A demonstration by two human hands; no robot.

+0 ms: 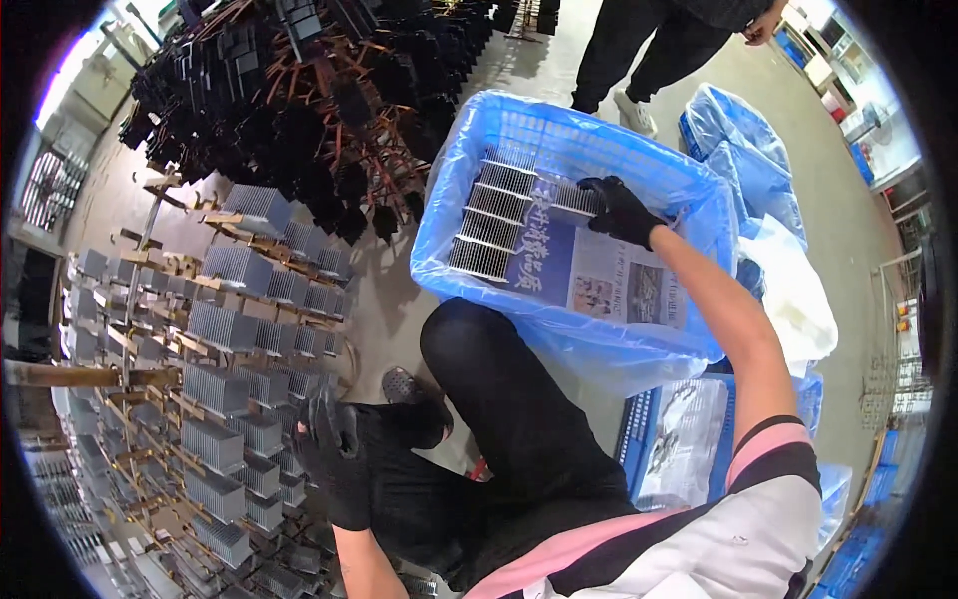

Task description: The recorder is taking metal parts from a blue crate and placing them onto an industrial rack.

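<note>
My right hand (621, 214), in a black glove, is closed on the end of a grey finned heat sink (566, 196) inside a blue plastic crate (589, 130) lined with clear film. Left of it, several finned heat sinks (491, 222) stand in a column on a printed newspaper sheet (544, 255). My left hand (329, 439), gloved in black too, is beside the hanging rack of heat sinks (215, 444), above my leg. Its fingers are loosely bent and apart, and I see nothing in them.
Many grey heat sinks hang on a metal rack (125, 339) at left; black parts (269, 100) crowd another behind it. Film-lined blue crates (743, 150) and a white bag (793, 290) stand at right. Another person's legs (649, 50) are beyond my crate.
</note>
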